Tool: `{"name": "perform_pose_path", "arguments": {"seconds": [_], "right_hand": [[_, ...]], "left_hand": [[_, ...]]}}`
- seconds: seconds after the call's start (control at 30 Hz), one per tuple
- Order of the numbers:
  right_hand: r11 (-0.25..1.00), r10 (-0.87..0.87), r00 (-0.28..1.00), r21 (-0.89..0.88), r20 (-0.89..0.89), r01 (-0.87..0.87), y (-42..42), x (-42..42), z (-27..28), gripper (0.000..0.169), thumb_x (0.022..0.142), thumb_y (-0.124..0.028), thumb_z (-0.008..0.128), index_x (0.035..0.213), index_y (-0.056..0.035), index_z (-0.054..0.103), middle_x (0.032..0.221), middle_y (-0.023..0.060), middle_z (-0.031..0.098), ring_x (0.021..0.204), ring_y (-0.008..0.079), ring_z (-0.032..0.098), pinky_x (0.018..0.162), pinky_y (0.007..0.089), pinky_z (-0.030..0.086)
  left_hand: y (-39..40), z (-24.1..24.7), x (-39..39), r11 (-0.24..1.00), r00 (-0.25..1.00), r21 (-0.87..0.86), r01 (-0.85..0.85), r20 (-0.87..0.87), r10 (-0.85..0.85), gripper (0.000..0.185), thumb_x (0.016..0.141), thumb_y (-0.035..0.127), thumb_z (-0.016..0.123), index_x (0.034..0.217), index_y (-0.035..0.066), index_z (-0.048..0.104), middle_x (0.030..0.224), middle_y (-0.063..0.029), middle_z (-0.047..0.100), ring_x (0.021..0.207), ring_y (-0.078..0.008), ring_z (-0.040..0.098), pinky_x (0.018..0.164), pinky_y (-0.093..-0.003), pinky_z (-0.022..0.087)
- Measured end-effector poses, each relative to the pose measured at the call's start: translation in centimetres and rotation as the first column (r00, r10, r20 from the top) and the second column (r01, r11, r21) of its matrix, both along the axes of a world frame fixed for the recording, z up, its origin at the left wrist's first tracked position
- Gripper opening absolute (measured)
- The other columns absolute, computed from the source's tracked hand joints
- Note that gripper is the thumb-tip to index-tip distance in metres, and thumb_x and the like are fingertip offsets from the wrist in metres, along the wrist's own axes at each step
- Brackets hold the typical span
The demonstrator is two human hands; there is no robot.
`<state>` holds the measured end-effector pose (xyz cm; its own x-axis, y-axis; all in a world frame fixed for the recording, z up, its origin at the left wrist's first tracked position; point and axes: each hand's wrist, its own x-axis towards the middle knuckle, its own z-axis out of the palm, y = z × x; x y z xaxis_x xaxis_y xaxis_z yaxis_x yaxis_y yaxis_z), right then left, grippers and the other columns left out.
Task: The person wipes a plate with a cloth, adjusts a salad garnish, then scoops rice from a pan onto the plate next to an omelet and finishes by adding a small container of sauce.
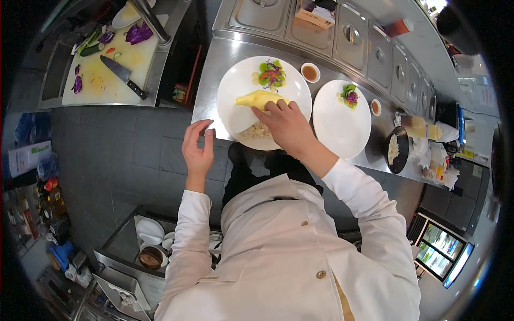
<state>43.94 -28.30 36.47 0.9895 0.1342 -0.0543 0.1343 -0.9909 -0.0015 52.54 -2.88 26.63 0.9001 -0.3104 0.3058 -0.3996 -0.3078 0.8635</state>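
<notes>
On a round white plate lies a yellow folded omelette, with a mound of rice nearer me and a small salad at the far side. My right hand reaches over the plate, its fingertips at the omelette's near right part; whether they grip it cannot be seen. A whitish, smooth patch lies between omelette and rice. My left hand hangs at the counter's left front corner, fingers apart and holding nothing. A second white plate to the right carries a small salad.
Sauce cups stand behind the plates, before lidded steel food pans. A black bowl of rice and bottles are at the right. Left across a gap, a cutting board holds a chef's knife and red cabbage.
</notes>
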Motion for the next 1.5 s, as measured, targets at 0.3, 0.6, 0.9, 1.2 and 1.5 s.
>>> {"name": "perform_pose_path", "arguments": {"seconds": [0.3, 0.6, 0.9, 1.2, 1.5], "right_hand": [[0.999, 0.028, 0.998, -0.027, -0.05, -0.029, -0.9, 0.8, -0.4, 0.044, 0.096, -0.014, 0.061, 0.14, -0.0145, 0.067, 0.113, 0.0059, 0.064, 0.106, 0.0246, 0.065, 0.086, 0.0393, 0.052], [0.915, -0.214, 0.959, 0.305, -0.186, 0.263, -3.9, -0.3, 0.3, 0.034, 0.103, -0.017, 0.06, 0.137, -0.0162, 0.068, 0.112, 0.009, 0.068, 0.097, 0.0331, 0.072, 0.08, 0.0462, 0.06], [0.858, -0.238, 0.954, 0.421, -0.183, 0.295, -4.5, -2.4, -1.7, 0.032, 0.105, -0.019, 0.056, 0.135, -0.0149, 0.069, 0.112, 0.0119, 0.069, 0.102, 0.0358, 0.071, 0.086, 0.048, 0.059], [0.834, -0.259, 0.946, 0.449, -0.195, 0.321, -5.9, -3.3, -2.5, 0.032, 0.106, -0.019, 0.058, 0.136, -0.0167, 0.069, 0.12, 0.0092, 0.07, 0.102, 0.0351, 0.071, 0.087, 0.0458, 0.059], [0.846, -0.264, 0.943, 0.422, -0.2, 0.327, -6.2, -4.0, -2.6, 0.032, 0.106, -0.02, 0.059, 0.136, -0.0173, 0.069, 0.117, 0.0092, 0.069, 0.101, 0.0341, 0.071, 0.087, 0.0453, 0.059]], "left_hand": [[0.0, 0.6, 0.2, 1.0, 1.0, 0.002, 0.0, -0.012, 0.0, 0.02, 0.102, 0.009, 0.068, 0.119, 0.002, 0.075, 0.12, -0.0147, 0.074, 0.109, -0.029, 0.071, 0.095, -0.0374, 0.056], [0.1, 0.9, 0.0, 1.0, 1.0, -0.01, 0.0, -0.004, 0.0, 0.019, 0.102, 0.007, 0.068, 0.119, 0.001, 0.074, 0.12, -0.0148, 0.073, 0.106, -0.0273, 0.072, 0.095, -0.0361, 0.056], [0.2, 1.4, -0.4, 1.0, 0.999, -0.027, 0.01, -0.052, -0.011, 0.019, 0.103, 0.008, 0.067, 0.119, 0.002, 0.075, 0.121, -0.0146, 0.073, 0.111, -0.0284, 0.071, 0.099, -0.0374, 0.055], [-0.2, 1.8, -0.5, 1.0, 1.0, 0.009, 0.023, -0.001, -0.023, 0.02, 0.101, 0.006, 0.067, 0.12, 0.001, 0.074, 0.119, -0.0149, 0.072, 0.103, -0.0266, 0.071, 0.094, -0.0364, 0.056], [-0.5, 1.7, -0.4, 0.999, 0.999, 0.004, 0.042, 0.009, -0.042, 0.02, 0.101, 0.005, 0.067, 0.12, 0.002, 0.074, 0.118, -0.0143, 0.072, 0.102, -0.0261, 0.071, 0.094, -0.0365, 0.056]]}}
